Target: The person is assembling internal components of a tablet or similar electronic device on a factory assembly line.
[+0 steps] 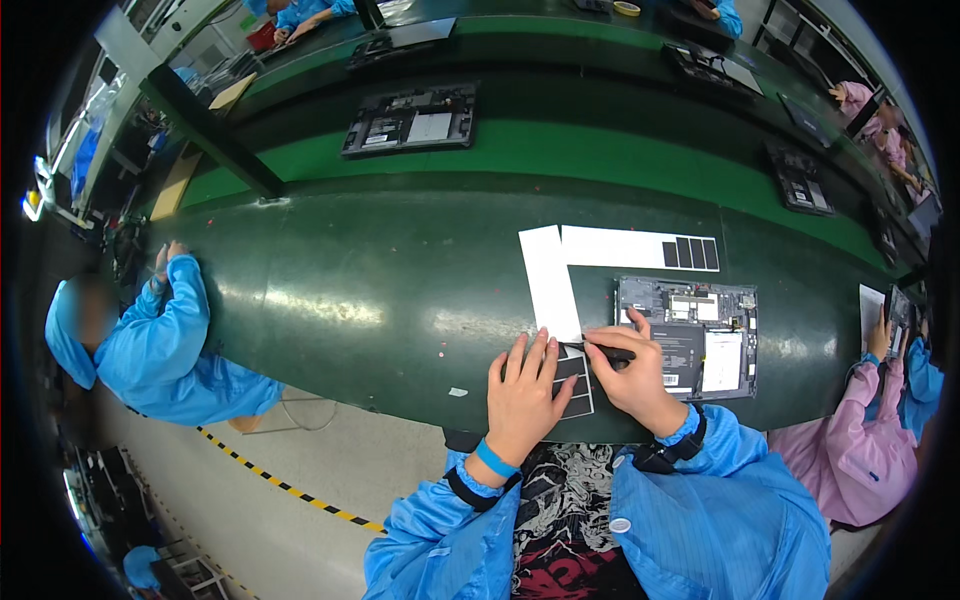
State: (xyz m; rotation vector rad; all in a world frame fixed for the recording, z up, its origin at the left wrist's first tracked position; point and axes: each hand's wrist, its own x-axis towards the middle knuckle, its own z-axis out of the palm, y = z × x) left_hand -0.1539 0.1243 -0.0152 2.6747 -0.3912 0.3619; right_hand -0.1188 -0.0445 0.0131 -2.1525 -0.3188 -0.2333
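Observation:
A white strip of backing sheet [548, 280] with black rectangular pads [574, 386] on its near end lies on the green workbench in front of me. My left hand [524, 388] rests flat on that end, fingers outstretched, covering part of the pads. My right hand [634, 378] pinches a slim black pen-like tool [614, 353], its tip at the strip beside my left fingertips. Just right of this hand sits an opened laptop base [737, 306], its battery and boards exposed. A second white strip [612, 247] with black pads lies beyond, touching the first.
Beyond the bench, a green conveyor [560, 140] carries more opened laptop bases [412, 120]. A person in blue [150, 320] sits at the left; another in pink [850, 440] works at the right. A small pale scrap [458, 392] lies near the bench's front edge. A green post [215, 135] stands far left.

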